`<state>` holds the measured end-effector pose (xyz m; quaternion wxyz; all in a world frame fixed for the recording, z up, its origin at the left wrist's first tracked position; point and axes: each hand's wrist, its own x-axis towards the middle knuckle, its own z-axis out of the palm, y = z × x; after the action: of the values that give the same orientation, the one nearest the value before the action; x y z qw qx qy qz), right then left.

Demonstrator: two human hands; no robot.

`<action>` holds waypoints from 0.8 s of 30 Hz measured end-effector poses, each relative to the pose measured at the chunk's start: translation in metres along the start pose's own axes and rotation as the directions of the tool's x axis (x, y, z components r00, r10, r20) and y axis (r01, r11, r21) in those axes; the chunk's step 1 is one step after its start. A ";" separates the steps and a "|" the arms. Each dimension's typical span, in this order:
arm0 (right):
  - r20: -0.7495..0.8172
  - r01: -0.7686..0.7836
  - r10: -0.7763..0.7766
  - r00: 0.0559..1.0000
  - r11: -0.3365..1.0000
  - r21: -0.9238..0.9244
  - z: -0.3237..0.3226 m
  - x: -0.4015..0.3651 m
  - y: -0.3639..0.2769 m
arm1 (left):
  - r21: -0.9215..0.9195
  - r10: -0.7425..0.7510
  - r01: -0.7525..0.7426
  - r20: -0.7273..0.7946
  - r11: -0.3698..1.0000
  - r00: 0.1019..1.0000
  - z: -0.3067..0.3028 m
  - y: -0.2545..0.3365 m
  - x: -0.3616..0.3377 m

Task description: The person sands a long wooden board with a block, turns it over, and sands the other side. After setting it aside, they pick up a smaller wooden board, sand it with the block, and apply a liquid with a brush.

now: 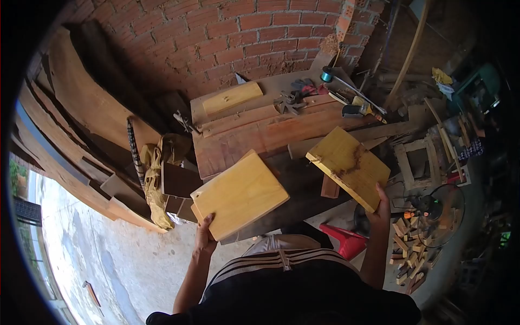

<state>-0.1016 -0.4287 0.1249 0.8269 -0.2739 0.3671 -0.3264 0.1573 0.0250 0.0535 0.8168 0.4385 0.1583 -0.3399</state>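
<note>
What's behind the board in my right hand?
Behind that board, a plank and a reddish block peek out past its edges. Their covered parts, and anything else behind it, can't be seen.

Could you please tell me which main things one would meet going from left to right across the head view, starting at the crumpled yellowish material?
Crumpled yellowish material → plain board in the left hand → dark-marked board in the right hand → pile of wood offcuts.
</note>
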 end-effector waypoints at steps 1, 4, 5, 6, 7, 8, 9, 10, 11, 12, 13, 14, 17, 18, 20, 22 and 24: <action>-0.004 0.009 -0.009 1.000 1.000 0.002 -0.004 0.000 -0.001 | 0.009 0.031 -0.032 0.070 0.999 0.997 0.016 0.012 0.007; -0.024 0.023 -0.023 0.999 1.000 0.017 -0.009 0.003 -0.004 | -0.034 0.006 -0.003 0.085 0.999 0.996 0.057 0.038 0.077; -0.024 0.026 -0.025 0.999 0.999 0.028 -0.009 0.007 -0.004 | -0.030 0.017 -0.014 0.115 0.999 0.993 0.073 0.047 0.109; -0.054 0.034 -0.032 0.998 0.999 0.025 -0.010 0.010 -0.004 | -0.044 0.032 -0.027 0.122 0.999 0.992 0.100 0.058 0.133; -0.089 0.047 -0.045 0.995 0.999 0.022 -0.012 0.013 -0.005 | -0.050 0.041 -0.035 0.122 0.998 0.992 0.113 0.066 0.173; -0.104 0.065 -0.061 0.993 0.997 0.036 -0.012 0.016 -0.005 | -0.035 0.073 -0.068 0.172 0.997 0.982 0.130 0.073 0.207; -0.102 0.069 -0.064 0.993 0.997 0.046 -0.011 0.018 -0.004 | -0.031 0.113 -0.110 0.182 0.993 0.977 0.143 0.077 0.244; -0.101 0.071 -0.065 0.993 0.996 0.052 -0.011 0.021 -0.006 | -0.008 0.119 -0.119 0.187 0.993 0.975 0.155 0.084 0.281; -0.121 0.086 -0.079 0.990 0.995 0.054 -0.014 0.027 -0.009 | -0.002 0.141 -0.143 0.210 0.990 0.967 0.161 0.087 0.324; -0.094 0.062 -0.054 0.994 0.995 0.079 -0.019 0.032 -0.009 | 0.061 0.156 -0.169 0.178 0.984 0.972 0.163 0.094 0.368; -0.069 0.032 -0.025 0.997 0.994 0.107 -0.022 0.034 -0.007 | 0.041 0.198 -0.203 0.091 0.978 0.976 0.177 0.098 0.393; -0.099 0.036 -0.024 0.995 0.992 0.119 -0.021 0.033 -0.007 | 0.085 0.235 -0.227 -0.108 0.970 0.966 0.197 0.102 0.408; -0.153 0.027 -0.003 0.988 0.987 0.158 -0.008 0.036 -0.008 | 0.174 0.318 -0.293 -0.140 0.940 0.938 0.201 0.118 0.458; -0.146 0.045 -0.024 0.989 0.989 0.139 -0.006 0.037 -0.006 | 0.279 0.401 -0.365 -0.085 0.888 0.912 0.183 0.123 0.476; -0.172 0.065 -0.045 0.984 0.991 0.117 -0.005 0.038 -0.003 | 0.273 0.417 -0.388 -0.055 0.880 0.907 0.184 0.131 0.483; -0.150 0.135 -0.134 0.980 0.991 -0.005 -0.004 0.045 0.005 | 0.373 0.354 -0.298 -0.090 0.879 0.931 0.149 0.153 0.539; -0.158 0.104 -0.106 0.982 0.994 -0.023 0.007 0.046 0.008 | 0.564 0.416 -0.268 -0.151 0.781 0.897 0.136 0.161 0.535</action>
<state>-0.0692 -0.4563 0.1034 0.7746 -0.2718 0.4193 -0.3876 0.6485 -0.2483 -0.0692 0.6831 0.7093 0.0841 -0.1526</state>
